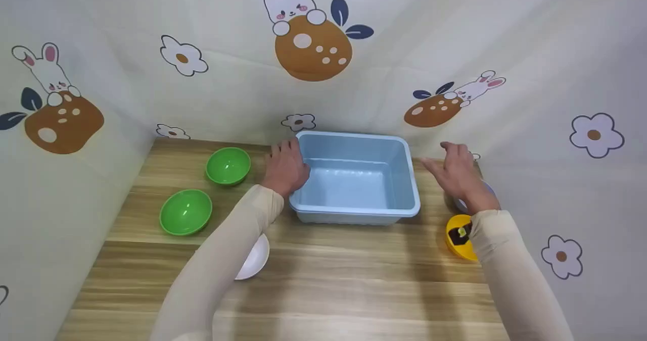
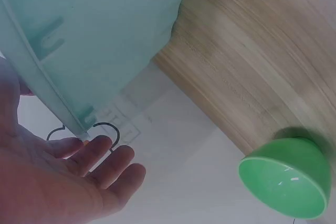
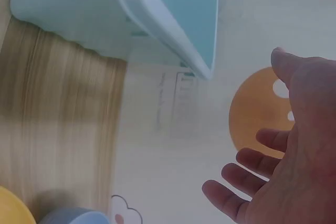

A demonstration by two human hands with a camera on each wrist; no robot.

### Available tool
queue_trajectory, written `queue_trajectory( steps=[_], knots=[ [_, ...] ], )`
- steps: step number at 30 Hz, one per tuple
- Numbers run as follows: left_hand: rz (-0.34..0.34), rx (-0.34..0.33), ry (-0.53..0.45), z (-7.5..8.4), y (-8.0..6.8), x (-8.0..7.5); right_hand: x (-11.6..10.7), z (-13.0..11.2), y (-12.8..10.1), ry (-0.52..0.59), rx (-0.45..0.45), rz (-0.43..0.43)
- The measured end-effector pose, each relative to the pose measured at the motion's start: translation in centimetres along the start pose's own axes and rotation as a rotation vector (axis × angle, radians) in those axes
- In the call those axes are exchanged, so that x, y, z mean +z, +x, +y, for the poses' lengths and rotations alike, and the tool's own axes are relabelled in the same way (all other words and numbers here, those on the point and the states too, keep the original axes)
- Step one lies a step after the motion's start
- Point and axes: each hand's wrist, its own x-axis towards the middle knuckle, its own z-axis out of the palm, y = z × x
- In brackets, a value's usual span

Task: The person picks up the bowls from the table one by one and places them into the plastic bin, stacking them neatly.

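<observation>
While the pale blue rectangular plastic tub [image 1: 356, 179] sits at the back of the wooden table [image 1: 323, 280], the left hand [image 1: 286, 169] lies flat-fingered against its left rim and the right hand [image 1: 457, 172], fingers spread and holding nothing, hovers apart to its right, so an even grasp needs both rims taken squarely.

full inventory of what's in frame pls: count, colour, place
tub: 1, light blue, table centre-back
green bowls: 2, green, left of tub, one nearer the wall, one nearer the camera
white bowl: 1, white, under left forearm, partly hidden
yellow bowl: 1, yellow, right of tub, something dark inside
bluish bowl: 1, blue-grey, by right wrist, mostly hidden
table: 1, wood grain
backdrop: 1, cream, rabbit and flower print
left hand: at tub's left rim, fingers relaxed
right hand: open, apart from tub's right side
</observation>
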Motion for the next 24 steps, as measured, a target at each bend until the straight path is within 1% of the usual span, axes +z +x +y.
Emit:
queue_trajectory(
  steps=[3,6,12,20,24],
  knots=[
    [-0.019,-0.002,-0.015,0.0,0.0,0.2,0.1,0.8,-0.6,-0.002,0.025,0.004],
    [-0.032,0.003,-0.03,0.0,0.0,0.4,0.2,1.4,-1.1,0.037,0.051,-0.002],
    [-0.042,0.015,-0.05,-0.5,0.0,0.4,0.5,2.2,-2.2,0.087,0.064,0.018],
    [-0.05,-0.043,-0.109,-0.9,0.2,0.5,0.9,2.6,-3.8,0.106,0.092,0.035],
    [-0.039,-0.041,-0.098,-1.1,0.2,0.7,1.0,3.2,-4.6,0.113,0.125,0.036]
  ],
)
